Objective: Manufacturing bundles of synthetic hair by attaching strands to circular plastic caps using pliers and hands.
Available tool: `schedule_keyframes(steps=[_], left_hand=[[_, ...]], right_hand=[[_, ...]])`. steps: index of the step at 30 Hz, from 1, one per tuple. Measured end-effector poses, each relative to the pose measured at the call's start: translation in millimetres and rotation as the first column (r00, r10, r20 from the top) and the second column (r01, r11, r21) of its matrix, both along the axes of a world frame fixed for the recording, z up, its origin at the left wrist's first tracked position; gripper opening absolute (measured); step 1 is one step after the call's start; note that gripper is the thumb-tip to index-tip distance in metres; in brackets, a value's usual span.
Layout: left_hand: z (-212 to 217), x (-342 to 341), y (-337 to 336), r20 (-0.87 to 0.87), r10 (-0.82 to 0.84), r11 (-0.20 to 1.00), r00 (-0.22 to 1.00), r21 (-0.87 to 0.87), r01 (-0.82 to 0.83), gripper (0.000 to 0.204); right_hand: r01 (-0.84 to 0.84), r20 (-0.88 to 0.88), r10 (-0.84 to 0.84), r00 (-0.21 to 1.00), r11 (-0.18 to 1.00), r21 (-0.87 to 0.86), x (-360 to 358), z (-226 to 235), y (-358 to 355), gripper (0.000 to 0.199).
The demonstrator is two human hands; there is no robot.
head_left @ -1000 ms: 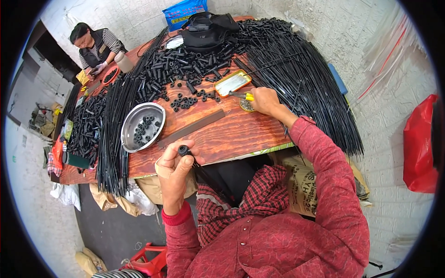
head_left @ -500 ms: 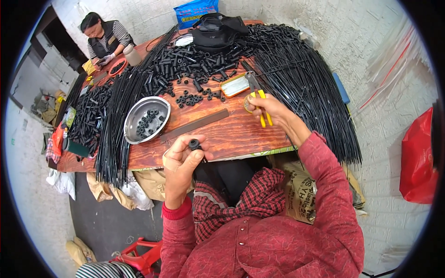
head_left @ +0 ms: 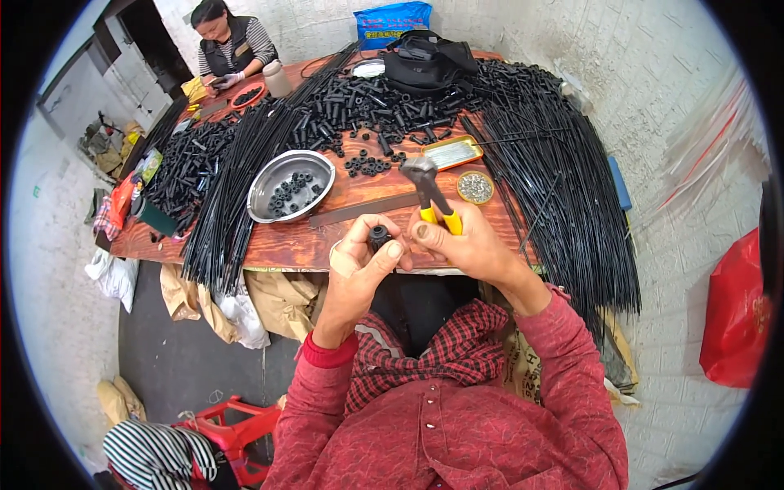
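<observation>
A blue bag (head_left: 394, 23) at the back of the tabletop (head_left: 279, 245) is showing rows of bright writing. A brown sack (head_left: 525, 367) down below is showing big dark letters, and it is peeking out beside the right sleeve (head_left: 572, 351). A red bag (head_left: 737, 314) by the wall is showing marks too faint to read.

The left hand (head_left: 365, 255) is clamping its grip, thumb and fingers, on a black part (head_left: 379, 237). The part's round top is poking up out of that grip, near the right hand (head_left: 469, 247). The right hand is squeezing its grip on yellow-handled pliers (head_left: 429, 184), and their gray head is pointing up and away.
</observation>
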State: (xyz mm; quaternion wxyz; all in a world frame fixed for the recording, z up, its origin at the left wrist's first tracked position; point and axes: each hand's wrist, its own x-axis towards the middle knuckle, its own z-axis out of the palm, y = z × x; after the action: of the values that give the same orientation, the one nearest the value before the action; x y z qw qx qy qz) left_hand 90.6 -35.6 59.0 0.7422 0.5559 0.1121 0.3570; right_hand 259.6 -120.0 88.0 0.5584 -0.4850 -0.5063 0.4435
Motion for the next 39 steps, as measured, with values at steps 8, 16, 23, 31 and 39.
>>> schedule_keyframes(steps=[8,16,23,31,39], left_hand=[[-1,-1,0,0.045,-0.04,0.986,0.998,-0.158,0.046,0.025],[1,-2,5,0.049,-0.113,0.968,0.992,-0.219,0.121,0.021],[-3,2,13,0.042,-0.083,0.977,0.996,-0.192,0.09,0.025],[-11,3,16,0.064,-0.049,0.968,0.997,-0.243,0.063,0.025],[-13,5,16,0.096,0.016,0.957,0.995,-0.29,0.012,0.024]], right_hand=[[0.049,0.135,-0.063,0.989,0.994,0.102,-18,4,-6,0.019],[0.119,0.486,-0.331,0.809,0.901,0.417,-19,4,-7,0.018],[0.142,0.478,-0.394,0.785,0.866,0.48,-13,1,0,0.02],[0.188,0.381,-0.286,0.879,0.943,0.275,-12,-6,4,0.018],[0.217,0.198,-0.256,0.946,0.956,0.198,-12,-15,1,0.017]])
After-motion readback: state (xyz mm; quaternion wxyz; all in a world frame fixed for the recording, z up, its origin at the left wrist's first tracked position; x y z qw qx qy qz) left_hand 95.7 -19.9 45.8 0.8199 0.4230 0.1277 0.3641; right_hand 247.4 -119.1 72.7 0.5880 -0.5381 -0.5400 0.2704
